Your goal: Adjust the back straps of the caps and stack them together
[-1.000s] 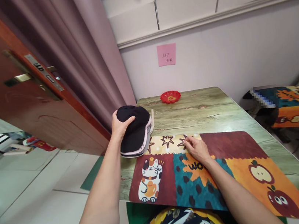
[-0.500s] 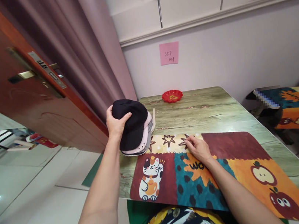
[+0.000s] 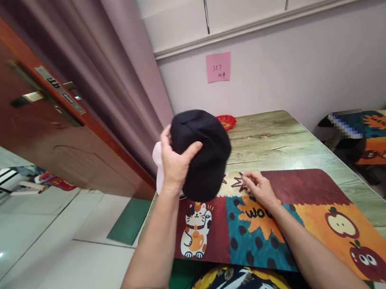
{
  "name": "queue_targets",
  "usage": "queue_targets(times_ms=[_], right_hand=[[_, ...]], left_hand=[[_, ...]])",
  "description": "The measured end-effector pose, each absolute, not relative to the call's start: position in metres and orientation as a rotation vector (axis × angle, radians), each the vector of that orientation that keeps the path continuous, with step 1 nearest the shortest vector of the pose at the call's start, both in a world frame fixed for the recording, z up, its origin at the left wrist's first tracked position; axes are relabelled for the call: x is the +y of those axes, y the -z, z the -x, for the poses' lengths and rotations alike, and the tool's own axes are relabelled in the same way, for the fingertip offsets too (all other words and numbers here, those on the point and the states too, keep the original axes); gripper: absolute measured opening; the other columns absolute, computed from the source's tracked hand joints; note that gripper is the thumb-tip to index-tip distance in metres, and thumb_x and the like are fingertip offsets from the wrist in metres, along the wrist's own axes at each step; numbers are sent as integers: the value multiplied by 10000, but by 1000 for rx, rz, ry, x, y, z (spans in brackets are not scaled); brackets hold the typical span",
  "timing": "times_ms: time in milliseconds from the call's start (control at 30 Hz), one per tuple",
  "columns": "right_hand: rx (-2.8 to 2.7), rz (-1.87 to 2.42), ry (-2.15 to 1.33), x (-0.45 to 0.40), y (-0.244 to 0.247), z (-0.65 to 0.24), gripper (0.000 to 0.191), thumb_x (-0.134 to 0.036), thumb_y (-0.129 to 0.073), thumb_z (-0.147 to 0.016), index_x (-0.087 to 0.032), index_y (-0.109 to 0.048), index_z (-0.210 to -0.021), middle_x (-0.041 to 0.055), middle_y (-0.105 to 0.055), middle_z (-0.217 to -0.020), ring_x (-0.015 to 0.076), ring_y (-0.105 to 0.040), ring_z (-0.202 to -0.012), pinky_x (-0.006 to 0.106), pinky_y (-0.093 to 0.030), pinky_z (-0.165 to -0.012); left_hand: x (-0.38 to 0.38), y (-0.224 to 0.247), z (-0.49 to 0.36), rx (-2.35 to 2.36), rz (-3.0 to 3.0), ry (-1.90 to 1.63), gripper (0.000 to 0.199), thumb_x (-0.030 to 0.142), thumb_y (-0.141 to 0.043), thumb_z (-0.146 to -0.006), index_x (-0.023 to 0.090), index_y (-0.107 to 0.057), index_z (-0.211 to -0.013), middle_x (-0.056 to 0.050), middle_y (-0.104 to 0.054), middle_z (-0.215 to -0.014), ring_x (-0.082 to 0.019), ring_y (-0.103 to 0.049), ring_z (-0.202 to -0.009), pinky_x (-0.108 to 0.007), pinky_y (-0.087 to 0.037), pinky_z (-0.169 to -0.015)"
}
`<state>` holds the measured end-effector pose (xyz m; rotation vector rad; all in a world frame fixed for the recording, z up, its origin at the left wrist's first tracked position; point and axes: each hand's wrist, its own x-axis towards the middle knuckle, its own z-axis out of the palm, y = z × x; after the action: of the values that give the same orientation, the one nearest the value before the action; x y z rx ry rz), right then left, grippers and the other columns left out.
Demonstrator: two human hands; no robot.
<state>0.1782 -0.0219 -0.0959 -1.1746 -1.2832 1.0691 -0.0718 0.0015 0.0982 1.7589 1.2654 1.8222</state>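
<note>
At the far left, a brown door (image 3: 82, 150) stands beside a mauve curtain (image 3: 131, 62). Near the table's left edge sits a pale cap (image 3: 159, 173), mostly hidden behind the left hand (image 3: 175, 168). That hand is partly closed on the black cap (image 3: 207, 157): the thumb lies over the crown and the fingers wrap its left side, a spread that probably steadies soft cloth without crushing it. The black cap appears raised over the far left part of the patterned mat (image 3: 303, 186), brim towards the near side, clear of the pale cap.

Behind it, the red dish (image 3: 227, 122) sits at the table's far edge, perhaps to leave working room; 1 pink note (image 3: 219, 67) marked 357 is on the wall above, likely as a label. The right hand (image 3: 261, 192) is loosely curled at the mat, nothing visible in it; whether its fingertips meet I cannot tell. It seems to be resting. The mat lies along the near side of the table (image 3: 272, 143).
</note>
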Motion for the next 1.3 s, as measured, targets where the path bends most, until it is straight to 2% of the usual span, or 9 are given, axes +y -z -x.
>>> queue_targets(times_ms=[167, 300, 400, 533, 600, 833, 933, 1033, 1300], right_hand=[[-845, 858, -1473, -19, 92, -187, 616, -757, -520, -857, -203, -684, -1071, 81, -742, -949, 85, -488, -456, 221, -350, -375], [-816, 770, -1554, -18, 88, -193, 480, -644, -624, -857, -212, -698, -1053, 37, -739, -1003, 17, -304, -378, 194, -285, -331], [-784, 714, -1574, -18, 84, -193, 363, -468, -775, -794, -235, -700, -1063, 15, -733, -1019, 33, -449, -449, 174, -379, -382], [-717, 623, -1531, -16, 82, -191, 419, -345, -864, -708, -268, -703, -1087, 2, -742, -1005, 132, -691, -776, 256, -590, -719], [-691, 641, -1443, -13, 83, -190, 439, -336, -903, -648, -263, -709, -1036, 6, -758, -991, 181, -715, -890, 324, -591, -844], [-717, 688, -1295, -10, 87, -188, 546, -405, -941, -565, -258, -711, -1038, 44, -768, -1077, 261, -696, -1048, 388, -558, -905], [-728, 711, -1304, -12, 87, -191, 368, -451, -872, -675, -243, -715, -935, 30, -760, -910, 214, -703, -858, 335, -560, -766], [-775, 752, -1337, -17, 86, -195, 264, -453, -813, -754, -220, -694, -787, -9, -668, -668, 146, -599, -603, 274, -494, -594], [-880, 849, -1369, -22, 85, -194, 312, -406, -851, -684, -210, -723, -890, 9, -730, -789, 168, -616, -644, 310, -506, -626]], left_hand=[[-5, -40, 15, 1197, -1612, -1637, 788, 448, -824, -755, 244, -418, -1398, -121, -616, -1324, -271, -627, -1226, -436, -515, -1050], [0, -19, -1, 1373, -1777, -1689, 874, 458, -852, -715, 227, -395, -1424, -158, -544, -1418, -313, -537, -1344, -492, -444, -1134], [3, -14, -2, 1349, -2102, -1782, 986, 481, -869, -688, 213, -333, -1470, -188, -497, -1462, -341, -494, -1386, -520, -412, -1161], [3, 1, 2, 1079, -2516, -1777, 1055, 498, -852, -710, 220, -228, -1514, -239, -406, -1540, -368, -410, -1456, -570, -406, -1158], [1, 12, 5, 1023, -2615, -1742, 1016, 497, -827, -743, 234, -218, -1513, -250, -358, -1573, -374, -358, -1487, -608, -392, -1157], [-9, 23, 12, 1116, -2592, -1724, 867, 473, -768, -812, 205, -274, -1472, -267, -372, -1563, -366, -372, -1481, -616, -420, -1130], [-16, 8, 9, 1191, -2553, -1728, 844, 483, -772, -807, 198, -304, -1450, -252, -452, -1501, -353, -460, -1423, -584, -454, -1106], [-25, -9, 5, 1341, -2480, -1760, 887, 524, -816, -746, 182, -362, -1428, -207, -567, -1370, -339, -563, -1311, -540, -477, -1085], [-26, -22, 3, 1455, -2395, -1456, 758, 531, -804, -752, 190, -459, -1334, -154, -636, -1254, -314, -635, -1202, -464, -530, -1016]])
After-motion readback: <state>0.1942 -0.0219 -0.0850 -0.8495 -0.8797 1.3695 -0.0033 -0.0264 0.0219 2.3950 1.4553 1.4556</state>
